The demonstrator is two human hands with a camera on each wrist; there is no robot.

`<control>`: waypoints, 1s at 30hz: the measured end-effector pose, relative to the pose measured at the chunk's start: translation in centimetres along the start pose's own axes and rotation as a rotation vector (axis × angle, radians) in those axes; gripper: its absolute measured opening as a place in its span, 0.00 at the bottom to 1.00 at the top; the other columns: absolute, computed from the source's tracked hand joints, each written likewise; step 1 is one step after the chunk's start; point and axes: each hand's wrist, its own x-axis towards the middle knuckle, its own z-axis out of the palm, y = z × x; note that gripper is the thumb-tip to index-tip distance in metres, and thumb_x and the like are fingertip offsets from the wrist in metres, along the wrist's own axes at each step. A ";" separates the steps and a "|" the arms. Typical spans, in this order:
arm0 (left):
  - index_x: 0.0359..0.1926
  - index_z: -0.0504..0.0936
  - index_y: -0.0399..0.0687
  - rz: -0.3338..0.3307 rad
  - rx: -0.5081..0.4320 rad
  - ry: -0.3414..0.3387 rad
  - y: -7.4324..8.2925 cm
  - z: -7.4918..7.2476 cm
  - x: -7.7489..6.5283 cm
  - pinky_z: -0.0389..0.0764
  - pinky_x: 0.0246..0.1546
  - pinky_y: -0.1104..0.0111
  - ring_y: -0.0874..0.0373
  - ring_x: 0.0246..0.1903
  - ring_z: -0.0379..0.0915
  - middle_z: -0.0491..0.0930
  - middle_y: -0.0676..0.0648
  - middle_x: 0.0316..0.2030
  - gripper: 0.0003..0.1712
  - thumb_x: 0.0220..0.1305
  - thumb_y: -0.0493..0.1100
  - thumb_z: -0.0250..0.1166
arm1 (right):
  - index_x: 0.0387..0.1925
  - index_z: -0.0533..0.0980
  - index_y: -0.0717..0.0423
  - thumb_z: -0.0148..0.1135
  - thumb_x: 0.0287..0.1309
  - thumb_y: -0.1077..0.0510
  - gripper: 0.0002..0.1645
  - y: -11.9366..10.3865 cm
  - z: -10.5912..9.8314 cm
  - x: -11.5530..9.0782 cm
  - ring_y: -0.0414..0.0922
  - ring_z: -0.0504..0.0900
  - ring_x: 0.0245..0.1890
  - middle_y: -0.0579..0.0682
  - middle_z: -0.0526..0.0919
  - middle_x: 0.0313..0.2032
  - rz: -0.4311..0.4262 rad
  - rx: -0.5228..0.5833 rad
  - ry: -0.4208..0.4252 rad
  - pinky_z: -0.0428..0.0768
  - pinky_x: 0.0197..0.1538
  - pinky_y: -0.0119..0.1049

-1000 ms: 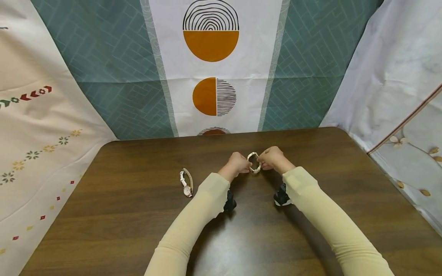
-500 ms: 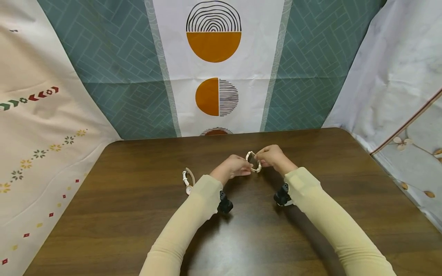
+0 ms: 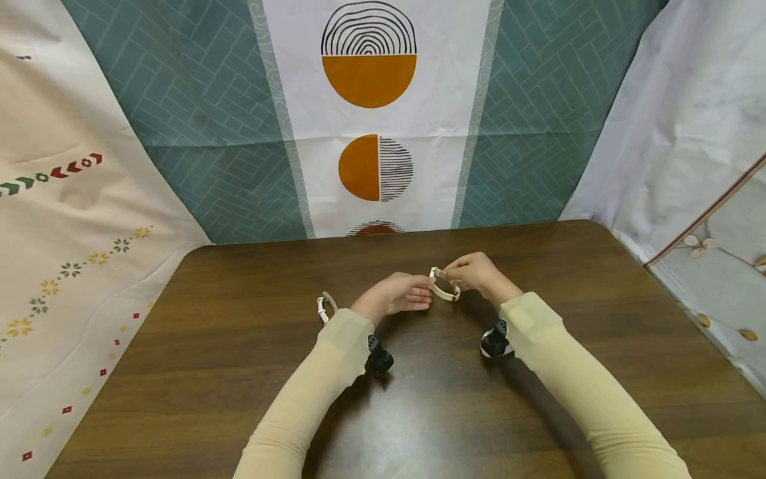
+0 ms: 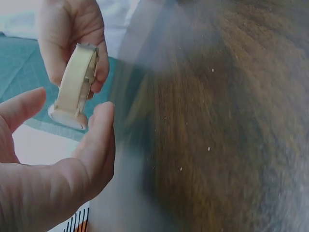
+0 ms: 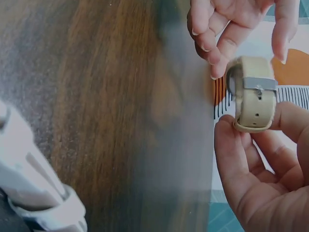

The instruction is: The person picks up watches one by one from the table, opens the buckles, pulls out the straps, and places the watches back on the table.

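A wristwatch with a cream strap (image 3: 444, 290), buckled into a loop, hangs from my right hand (image 3: 479, 273) above the table. The thumb and fingers of that hand (image 5: 270, 179) pinch one end of the strap (image 5: 257, 108), by the buckle side with its holes. My left hand (image 3: 399, 295) is beside the loop, fingers extended. In the left wrist view, its thumb and fingers (image 4: 94, 145) are spread on either side of the watch case (image 4: 67, 117), with gaps showing. A second watch with a white strap (image 3: 322, 311) lies to the left, its case hidden behind my left sleeve.
The brown wooden table (image 3: 227, 372) spreads under both arms. Black wrist cameras (image 3: 379, 356) sit below the sleeves. A patterned cloth (image 3: 383, 120) hangs behind the far edge, with pale cloths at both sides.
My left hand has let go of the cream watch, drawn slightly left and straightened its fingers. The watch has tilted in my right hand. My left sleeve now covers more of the white watch.
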 end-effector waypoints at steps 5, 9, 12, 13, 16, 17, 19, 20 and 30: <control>0.59 0.69 0.30 -0.004 -0.005 0.022 0.1 -0.4 -0.4 0.75 0.57 0.58 0.48 0.46 0.74 0.75 0.38 0.45 0.28 0.67 0.47 0.58 | 0.44 0.80 0.69 0.60 0.56 0.62 0.16 0.0 0.1 -0.1 0.39 0.78 0.28 0.53 0.84 0.37 -0.038 -0.048 -0.045 0.80 0.35 0.31; 0.58 0.70 0.29 -0.004 0.006 0.006 0.0 -0.5 -0.4 0.75 0.58 0.59 0.50 0.42 0.75 0.74 0.41 0.39 0.26 0.68 0.46 0.57 | 0.42 0.81 0.69 0.61 0.56 0.63 0.15 0.1 0.4 -0.2 0.39 0.78 0.28 0.53 0.84 0.36 -0.058 -0.056 -0.080 0.81 0.34 0.31; 0.56 0.72 0.28 0.006 0.015 0.010 -0.2 -0.4 -0.4 0.76 0.56 0.61 0.52 0.39 0.74 0.74 0.43 0.36 0.24 0.68 0.44 0.58 | 0.41 0.81 0.70 0.62 0.56 0.63 0.14 0.2 0.6 -0.3 0.39 0.78 0.28 0.54 0.84 0.36 -0.069 -0.054 -0.090 0.81 0.34 0.31; 0.55 0.72 0.28 0.011 0.015 0.015 -0.3 -0.4 -0.4 0.77 0.55 0.61 0.53 0.38 0.74 0.74 0.44 0.36 0.23 0.67 0.43 0.58 | 0.41 0.81 0.70 0.62 0.56 0.63 0.14 0.3 0.7 -0.4 0.39 0.77 0.28 0.54 0.84 0.36 -0.075 -0.057 -0.092 0.81 0.34 0.31; 0.54 0.73 0.28 0.027 0.002 0.037 -0.5 -0.5 -0.5 0.78 0.53 0.64 0.55 0.37 0.74 0.73 0.44 0.37 0.22 0.66 0.42 0.58 | 0.42 0.81 0.69 0.60 0.57 0.63 0.14 0.2 0.8 -0.6 0.40 0.77 0.30 0.55 0.84 0.38 -0.094 -0.058 -0.103 0.80 0.35 0.32; 0.54 0.73 0.28 0.034 -0.004 0.044 -0.6 -0.5 -0.5 0.78 0.53 0.64 0.55 0.37 0.74 0.74 0.44 0.37 0.22 0.66 0.41 0.58 | 0.42 0.81 0.70 0.59 0.57 0.63 0.15 0.2 0.8 -0.6 0.40 0.78 0.30 0.55 0.84 0.38 -0.101 -0.058 -0.106 0.81 0.35 0.33; 0.55 0.72 0.27 0.045 -0.014 0.053 -0.7 -0.6 -0.7 0.78 0.53 0.65 0.55 0.37 0.73 0.73 0.43 0.39 0.22 0.65 0.39 0.58 | 0.43 0.81 0.69 0.59 0.57 0.63 0.15 0.0 0.9 -0.7 0.40 0.78 0.31 0.55 0.85 0.38 -0.109 -0.050 -0.109 0.81 0.36 0.33; 0.55 0.72 0.27 0.051 -0.018 0.058 -0.8 -0.7 -0.8 0.78 0.52 0.65 0.56 0.38 0.73 0.73 0.43 0.40 0.22 0.64 0.39 0.58 | 0.43 0.80 0.69 0.59 0.57 0.63 0.15 0.0 1.0 -0.8 0.40 0.79 0.31 0.55 0.85 0.37 -0.109 -0.038 -0.109 0.81 0.37 0.34; 0.55 0.70 0.27 0.109 -0.092 0.108 -1.5 -0.8 -2.0 0.81 0.48 0.66 0.57 0.33 0.75 0.74 0.42 0.39 0.22 0.63 0.37 0.58 | 0.45 0.79 0.71 0.58 0.60 0.62 0.16 -0.3 1.4 -1.4 0.39 0.80 0.30 0.56 0.84 0.34 -0.101 0.054 -0.103 0.82 0.38 0.33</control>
